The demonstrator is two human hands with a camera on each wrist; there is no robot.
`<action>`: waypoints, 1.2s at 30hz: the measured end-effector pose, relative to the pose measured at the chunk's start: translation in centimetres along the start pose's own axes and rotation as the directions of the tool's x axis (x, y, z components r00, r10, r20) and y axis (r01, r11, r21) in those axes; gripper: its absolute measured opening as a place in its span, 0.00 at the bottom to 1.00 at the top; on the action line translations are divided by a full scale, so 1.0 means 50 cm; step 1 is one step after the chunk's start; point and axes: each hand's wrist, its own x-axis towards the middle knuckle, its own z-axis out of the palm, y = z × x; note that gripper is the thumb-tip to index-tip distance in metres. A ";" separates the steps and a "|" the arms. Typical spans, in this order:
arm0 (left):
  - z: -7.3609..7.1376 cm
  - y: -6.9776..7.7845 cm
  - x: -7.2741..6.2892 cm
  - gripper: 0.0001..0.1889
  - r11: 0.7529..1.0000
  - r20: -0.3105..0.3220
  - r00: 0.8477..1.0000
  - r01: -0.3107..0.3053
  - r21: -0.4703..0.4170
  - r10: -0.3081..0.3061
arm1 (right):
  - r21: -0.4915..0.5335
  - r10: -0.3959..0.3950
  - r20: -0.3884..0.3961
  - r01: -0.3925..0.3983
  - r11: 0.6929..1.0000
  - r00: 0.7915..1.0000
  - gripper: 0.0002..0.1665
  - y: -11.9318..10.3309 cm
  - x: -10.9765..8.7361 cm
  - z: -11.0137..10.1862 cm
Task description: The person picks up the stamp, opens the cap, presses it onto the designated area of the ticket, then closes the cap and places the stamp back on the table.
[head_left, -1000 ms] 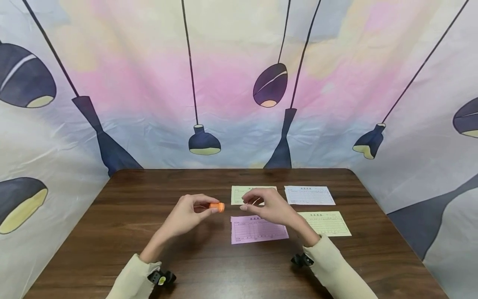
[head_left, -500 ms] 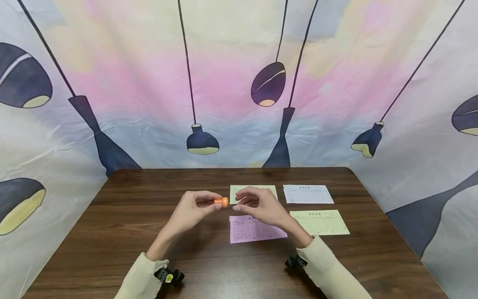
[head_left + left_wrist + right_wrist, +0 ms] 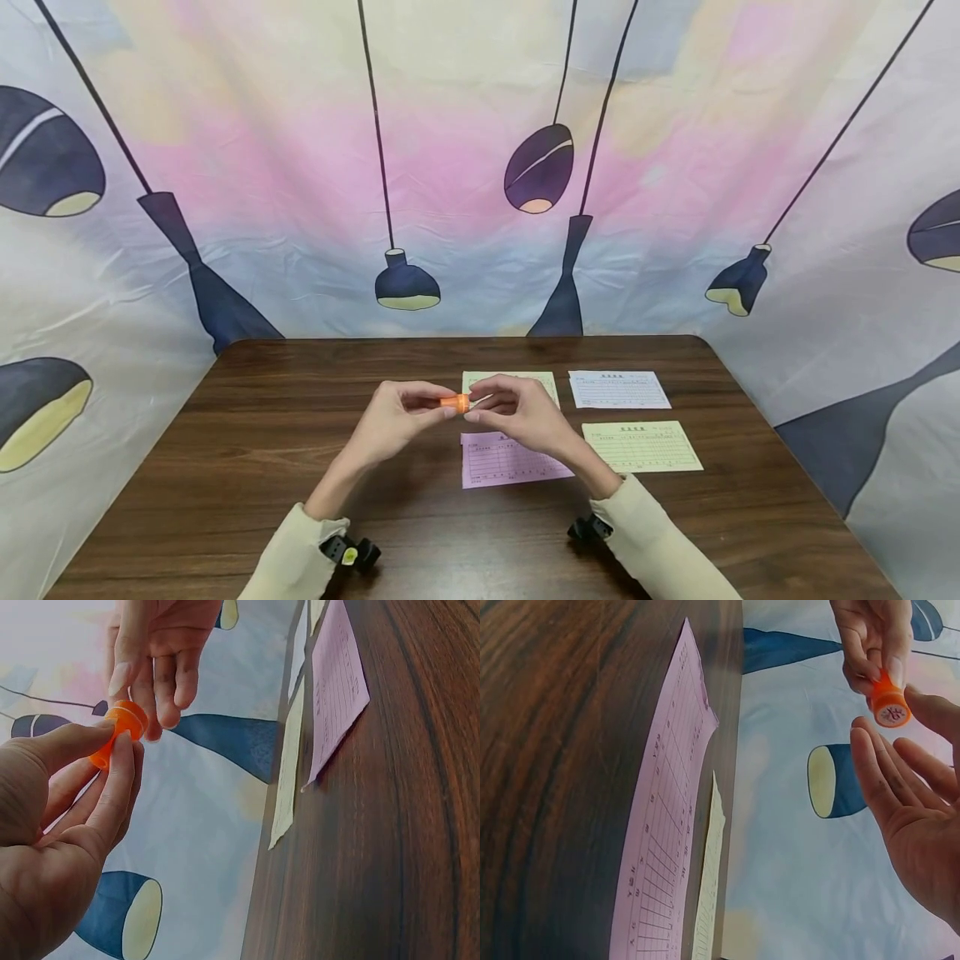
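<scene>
Orange cylinder is held in the air above the table, between the two hands. Its long axis is laid nearly level, running from left to right across the person's front. The wider, collared end is pointed toward the right hand, while the narrower end is partly hidden in the left hand. On the right-facing end, a pale printed face with reddish marks is shown to the right wrist camera; the marks are too blurred to be read.

The cylinder is pinched by the thumb and fingers of the left hand around its body, and the collar is left exposed. By the right hand nothing is gripped: its fingers are extended and slightly bent, parted from the thumb, and brought close around the collared end. Whether the collar is touched by the right thumb cannot be told.

On the table, a pink sheet is laid below the right hand, and a rear yellow sheet is partly covered from view by that hand. To the right, a white sheet is placed behind a front yellow sheet. Printed lines are borne by all four.
</scene>
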 end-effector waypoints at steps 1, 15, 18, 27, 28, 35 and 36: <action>0.001 0.000 0.001 0.12 1.000 0.002 1.000 -0.001 -0.004 0.001 | 0.000 0.000 -0.004 0.000 1.000 1.000 0.24 0.000 0.001 0.002; 0.012 0.005 0.003 0.12 1.000 0.009 1.000 -0.016 -0.014 0.016 | 0.058 -0.008 -0.057 0.012 0.998 0.998 0.15 0.002 0.006 0.013; 0.013 0.004 0.003 0.11 1.000 0.007 1.000 -0.008 -0.009 0.008 | 0.077 -0.016 -0.054 0.020 0.997 0.998 0.14 0.003 0.006 0.014; 0.011 0.009 -0.001 0.10 1.000 0.023 0.999 -0.022 0.002 0.022 | 0.074 -0.070 -0.050 0.073 0.995 0.996 0.10 0.007 0.007 0.019; 0.011 0.010 -0.002 0.10 1.000 0.023 0.999 -0.026 0.009 0.026 | 0.070 -0.072 -0.050 0.076 0.995 0.996 0.11 0.007 0.007 0.019; 0.004 0.007 -0.010 0.09 0.999 0.008 1.000 -0.019 0.049 0.019 | 0.065 -0.057 -0.024 0.059 0.996 0.998 0.12 0.006 0.005 0.022; 0.004 0.007 -0.010 0.09 0.999 0.006 1.000 -0.017 0.052 0.017 | 0.064 -0.054 -0.024 0.055 0.996 0.998 0.12 0.006 0.006 0.022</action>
